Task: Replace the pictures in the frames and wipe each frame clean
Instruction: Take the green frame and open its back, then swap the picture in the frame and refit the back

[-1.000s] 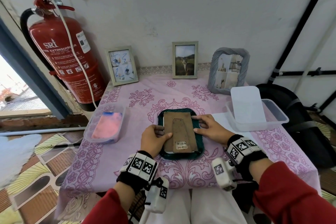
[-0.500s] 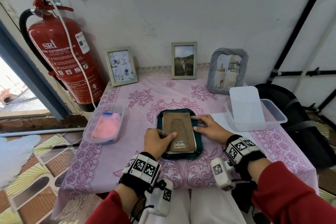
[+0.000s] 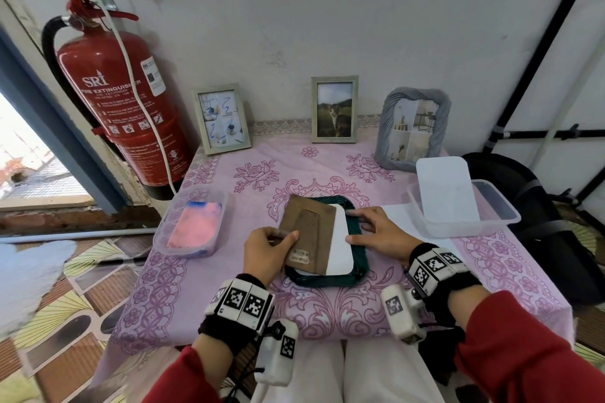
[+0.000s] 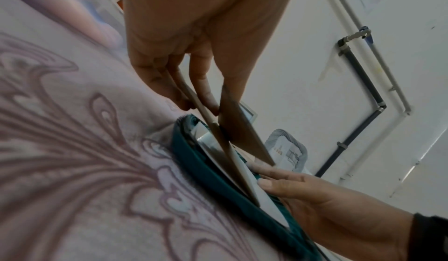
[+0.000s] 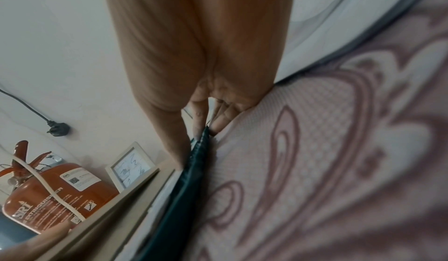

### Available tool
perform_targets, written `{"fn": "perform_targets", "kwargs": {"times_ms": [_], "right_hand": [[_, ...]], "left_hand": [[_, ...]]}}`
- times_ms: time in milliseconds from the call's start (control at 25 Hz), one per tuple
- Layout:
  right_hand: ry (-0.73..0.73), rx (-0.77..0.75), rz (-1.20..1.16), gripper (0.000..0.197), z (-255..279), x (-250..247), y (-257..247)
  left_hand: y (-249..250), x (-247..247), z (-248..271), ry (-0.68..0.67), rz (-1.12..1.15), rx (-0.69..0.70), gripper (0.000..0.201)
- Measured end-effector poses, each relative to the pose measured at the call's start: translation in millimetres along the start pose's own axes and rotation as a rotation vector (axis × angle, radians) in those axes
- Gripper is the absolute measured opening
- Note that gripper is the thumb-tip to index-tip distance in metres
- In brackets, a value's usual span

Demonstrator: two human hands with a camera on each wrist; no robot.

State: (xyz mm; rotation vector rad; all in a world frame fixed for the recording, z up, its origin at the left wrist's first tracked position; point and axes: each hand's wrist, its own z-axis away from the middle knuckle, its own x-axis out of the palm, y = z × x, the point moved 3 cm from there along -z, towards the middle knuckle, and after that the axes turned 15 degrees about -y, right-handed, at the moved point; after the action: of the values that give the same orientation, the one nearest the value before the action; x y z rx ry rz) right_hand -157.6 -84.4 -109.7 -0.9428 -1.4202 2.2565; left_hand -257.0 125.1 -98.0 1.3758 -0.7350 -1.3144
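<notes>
A dark green picture frame (image 3: pixel 327 280) lies face down on the pink tablecloth (image 3: pixel 491 271) in front of me. My left hand (image 3: pixel 288 239) pinches the left edge of its brown backing board (image 3: pixel 311 232) and holds the board tilted up and shifted left. A white sheet (image 3: pixel 339 245) shows in the frame under the board's right side. My right hand (image 3: pixel 353 226) rests with straight fingers on the frame's right rim. In the left wrist view my left fingers (image 4: pixel 201 96) clamp the board (image 4: pixel 242 131) above the green frame (image 4: pixel 218 184).
Three framed pictures stand along the wall: a pale one (image 3: pixel 222 118), one with a cat (image 3: pixel 334 109) and a grey one (image 3: pixel 412 129). A tub with a pink cloth (image 3: pixel 193 229) sits left, a clear tub with a white lid (image 3: pixel 458 206) right. A fire extinguisher (image 3: pixel 127 108) hangs far left.
The backing board lay flat in the green frame; my left hand has now lifted it and drawn it left, uncovering the white sheet. My right hand stays on the rim.
</notes>
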Motion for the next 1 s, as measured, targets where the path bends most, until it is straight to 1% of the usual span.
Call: {"fn": "perform_targets", "kwargs": {"times_ms": [80,120,200,320,360,440,600,760,840,880,1000], "right_hand": [[-0.002,0.002,0.002,0.057,0,0,0],[-0.003,0.0,0.001,0.057,0,0,-1],[-0.004,-0.002,-0.009,0.057,0,1,-1],[0.006,-0.002,-0.011,0.057,-1,0,0],[0.006,-0.003,-0.011,0.057,-1,0,0],[0.001,-0.002,-0.012,0.057,-1,0,1],[-0.002,0.003,-0.015,0.057,-2,-1,3],[0.006,-0.002,-0.008,0.057,-2,0,2],[0.012,0.001,-0.012,0.056,-2,0,2],[0.012,0.003,-0.014,0.056,-2,1,2],[0.013,0.008,-0.015,0.056,-1,1,1]], "left_hand": [[-4,-10,2,0.039,0.025,0.02,0.02],[-6,-14,4,0.045,0.038,0.031,0.025],[-10,-22,7,0.029,0.021,0.042,0.036],[-17,-30,11,-0.041,-0.017,0.047,0.054],[-19,-34,12,-0.046,-0.018,0.045,0.058],[-25,-41,15,-0.016,-0.014,0.023,0.063],[-38,-51,24,0.085,-0.004,-0.007,0.06],[-45,-51,29,0.127,-0.1,-0.073,0.058],[-43,-47,31,0.146,-0.158,-0.082,0.057],[-40,-45,33,0.165,-0.21,-0.093,0.056],[-31,-40,37,0.209,-0.465,-0.17,0.053]]}}
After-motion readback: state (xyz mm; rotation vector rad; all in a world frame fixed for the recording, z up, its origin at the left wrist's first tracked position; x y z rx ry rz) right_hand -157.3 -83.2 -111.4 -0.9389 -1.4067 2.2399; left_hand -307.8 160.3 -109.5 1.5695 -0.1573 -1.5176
